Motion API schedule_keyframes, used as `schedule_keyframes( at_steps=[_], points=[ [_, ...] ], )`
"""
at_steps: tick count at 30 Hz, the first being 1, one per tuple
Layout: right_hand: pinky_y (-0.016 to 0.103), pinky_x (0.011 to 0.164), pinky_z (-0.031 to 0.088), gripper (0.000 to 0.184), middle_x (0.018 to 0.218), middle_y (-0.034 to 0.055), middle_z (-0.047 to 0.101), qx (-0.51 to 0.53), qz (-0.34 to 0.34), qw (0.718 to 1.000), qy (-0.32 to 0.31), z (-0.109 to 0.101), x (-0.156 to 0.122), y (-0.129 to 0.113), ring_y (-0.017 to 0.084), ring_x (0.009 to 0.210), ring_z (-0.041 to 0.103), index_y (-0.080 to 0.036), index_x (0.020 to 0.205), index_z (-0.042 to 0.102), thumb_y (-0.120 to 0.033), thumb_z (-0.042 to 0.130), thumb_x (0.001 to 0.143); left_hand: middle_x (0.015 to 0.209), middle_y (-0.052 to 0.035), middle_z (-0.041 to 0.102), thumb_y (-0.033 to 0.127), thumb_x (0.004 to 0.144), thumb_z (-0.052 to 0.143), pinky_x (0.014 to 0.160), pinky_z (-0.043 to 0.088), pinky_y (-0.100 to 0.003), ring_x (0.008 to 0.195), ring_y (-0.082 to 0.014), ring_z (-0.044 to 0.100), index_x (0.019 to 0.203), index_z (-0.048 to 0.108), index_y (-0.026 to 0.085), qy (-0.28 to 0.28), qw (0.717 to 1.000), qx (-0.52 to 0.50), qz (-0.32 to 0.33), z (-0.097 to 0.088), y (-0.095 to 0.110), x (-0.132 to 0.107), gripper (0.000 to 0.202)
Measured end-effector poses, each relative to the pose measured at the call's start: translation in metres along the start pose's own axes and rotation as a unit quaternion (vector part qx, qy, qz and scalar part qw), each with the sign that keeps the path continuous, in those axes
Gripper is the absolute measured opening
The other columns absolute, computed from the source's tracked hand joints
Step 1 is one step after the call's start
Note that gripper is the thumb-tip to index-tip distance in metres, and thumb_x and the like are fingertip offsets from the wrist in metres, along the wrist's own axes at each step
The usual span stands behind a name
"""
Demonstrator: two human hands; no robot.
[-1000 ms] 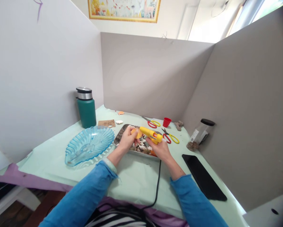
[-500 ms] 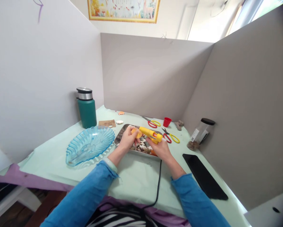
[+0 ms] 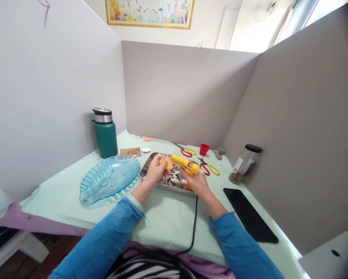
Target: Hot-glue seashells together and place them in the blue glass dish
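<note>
Nothing has clearly moved between the hands since the earlier frame; the whole scene sits slightly further left in view, and both hands and their items keep the same arrangement.

Left grip (image 3: 155, 171): fingers closed, pinching an orange disc (image 3: 167, 162). The disc appears flat, rounded and evenly coloured, with part of its edge hidden by the fingers. It is held up above a metal tray (image 3: 176, 189), facing the right grip (image 3: 199, 183).

Right grip: wrapped round the handle of a yellow glue gun (image 3: 183, 162), with orange-red showing toward its rear. The nozzle points to the left grip and ends at the upper edge of the disc; whether it touches cannot be told. A black cable (image 3: 195, 221) runs down the table (image 3: 159, 223), near side of the right grip; its upper end is hidden.

Below both grips, the tray contains mixed shells (image 3: 175, 180) in white, brown and orange. Left of the left grip lies a translucent blue dish (image 3: 109, 180), with a green bottle (image 3: 105, 139) beyond it. Beyond the right grip are two pairs of scissors (image 3: 208, 165) with red and yellow handles, and a red cup (image 3: 204, 150). All listed items match their earlier positions.
</note>
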State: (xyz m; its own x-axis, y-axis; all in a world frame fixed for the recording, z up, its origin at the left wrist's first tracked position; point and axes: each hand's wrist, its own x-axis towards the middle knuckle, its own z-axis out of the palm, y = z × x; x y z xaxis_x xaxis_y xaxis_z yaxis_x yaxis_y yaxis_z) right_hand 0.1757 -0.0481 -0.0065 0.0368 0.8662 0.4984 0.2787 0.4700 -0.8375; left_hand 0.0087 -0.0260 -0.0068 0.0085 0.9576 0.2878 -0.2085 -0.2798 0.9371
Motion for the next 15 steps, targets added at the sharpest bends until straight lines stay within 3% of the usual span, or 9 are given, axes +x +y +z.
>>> schedule_keyframes(
  at_steps=[15],
  points=[
    [0.03,0.06,0.052,0.036,0.073,0.0057,0.071,-0.004,0.009,1.0,-0.017,-0.001,0.0,0.0005,0.021,0.067,0.066,-0.014,0.084,0.071,-0.048,0.07,0.071,0.063,0.003,0.064,0.036,0.078,0.069,0.036,0.039,-0.019,0.041,-0.0103,0.057,0.093,0.043,0.019,0.003,1.0,-0.018,-0.006,-0.0003,0.0019,-0.0013,0.034]
  ],
)
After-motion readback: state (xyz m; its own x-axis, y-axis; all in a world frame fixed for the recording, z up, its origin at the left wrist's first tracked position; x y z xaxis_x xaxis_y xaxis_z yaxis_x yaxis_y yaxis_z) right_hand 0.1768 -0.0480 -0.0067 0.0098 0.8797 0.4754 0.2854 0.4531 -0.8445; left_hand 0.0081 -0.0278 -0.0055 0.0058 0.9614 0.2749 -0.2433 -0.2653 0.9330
